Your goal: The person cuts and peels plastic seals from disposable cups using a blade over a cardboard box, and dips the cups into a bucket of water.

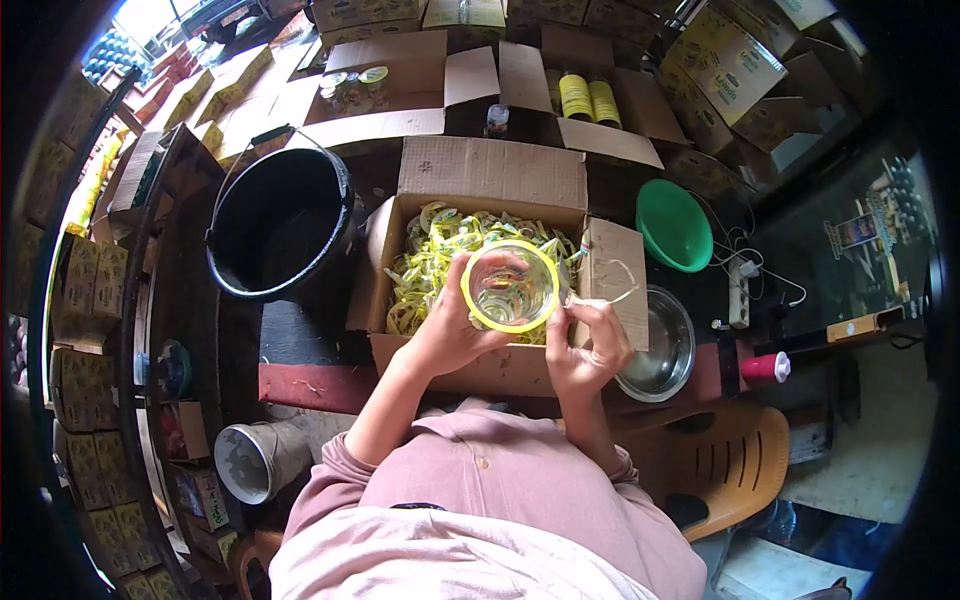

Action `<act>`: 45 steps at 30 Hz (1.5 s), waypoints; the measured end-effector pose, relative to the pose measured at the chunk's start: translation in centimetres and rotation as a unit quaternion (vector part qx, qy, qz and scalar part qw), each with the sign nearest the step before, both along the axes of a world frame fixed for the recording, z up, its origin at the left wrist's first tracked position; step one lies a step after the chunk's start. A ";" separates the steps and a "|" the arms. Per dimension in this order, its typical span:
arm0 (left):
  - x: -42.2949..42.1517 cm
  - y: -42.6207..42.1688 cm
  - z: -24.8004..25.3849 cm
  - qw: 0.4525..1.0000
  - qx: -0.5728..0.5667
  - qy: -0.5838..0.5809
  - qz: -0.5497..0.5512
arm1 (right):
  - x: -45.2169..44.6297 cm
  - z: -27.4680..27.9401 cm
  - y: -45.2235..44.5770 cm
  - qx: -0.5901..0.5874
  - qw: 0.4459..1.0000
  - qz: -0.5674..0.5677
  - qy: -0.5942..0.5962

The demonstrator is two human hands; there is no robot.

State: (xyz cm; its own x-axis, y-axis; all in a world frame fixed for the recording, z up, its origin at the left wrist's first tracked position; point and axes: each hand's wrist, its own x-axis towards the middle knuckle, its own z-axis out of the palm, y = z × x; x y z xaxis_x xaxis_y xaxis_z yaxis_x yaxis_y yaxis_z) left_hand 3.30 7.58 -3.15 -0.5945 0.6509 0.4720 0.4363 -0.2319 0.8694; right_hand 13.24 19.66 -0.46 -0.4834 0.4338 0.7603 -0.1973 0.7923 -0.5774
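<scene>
My left hand [455, 325] is wrapped round a clear plastic cup [512, 292] with a bright yellow rim, its mouth tilted up toward me. At the right side of the rim, my right hand [592, 345] pinches a thin pale strip [622, 295] that curls out over the box flap. Whether the strip is still joined to the cup, I cannot tell. Beneath the cup stands an open cardboard box [490, 170], filled with a tangle of yellow and clear plastic strips [430, 250].
A black bucket [282, 220] stands left of the box. To the right are a green basin [675, 226], a metal bowl [660, 345], a power strip [738, 295] with cables and a pink-and-white container [765, 368]. Behind, open cartons hold cups [355, 90] and yellow-wrapped stacks [590, 98].
</scene>
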 end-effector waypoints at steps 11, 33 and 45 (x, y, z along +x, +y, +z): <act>0.1 0.0 1.4 0.997 0.010 -0.061 -0.045 | -0.2 0.8 0.5 -0.069 0.997 0.017 -0.016; 0.0 -0.6 1.1 0.992 -0.029 -0.072 -0.095 | 0.0 0.8 0.8 -0.031 0.999 0.026 -0.027; 0.1 -0.3 2.1 0.991 -0.036 -0.011 -0.127 | -0.5 0.7 1.0 -0.040 0.997 0.061 -0.039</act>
